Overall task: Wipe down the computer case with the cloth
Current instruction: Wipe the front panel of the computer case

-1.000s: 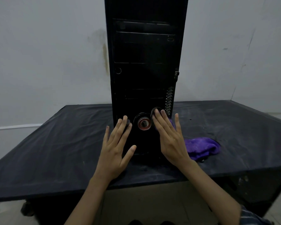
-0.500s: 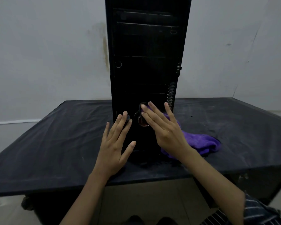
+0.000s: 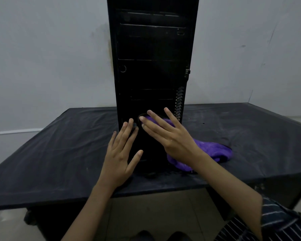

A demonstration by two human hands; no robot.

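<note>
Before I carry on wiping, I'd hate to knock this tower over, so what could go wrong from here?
The computer case stands tall and upright near the table's front edge; pushing harder might tip or slide it, though the left hand braces its front. The right hand presses only part of the purple cloth to the panel; the rest trails on the dusty tabletop and may smear grit back on. The fingers lie over the round button, perhaps pressing it.

Premises appear to be a plain back room or makeshift workshop. Evidence: bare grey wall (image 3: pixel 50 66) with stains and scuffs, tiled floor (image 3: pixel 155 209), one dusty counter (image 3: pixel 59 153) under black cloth bearing an upright computer case (image 3: pixel 151 58).
</note>
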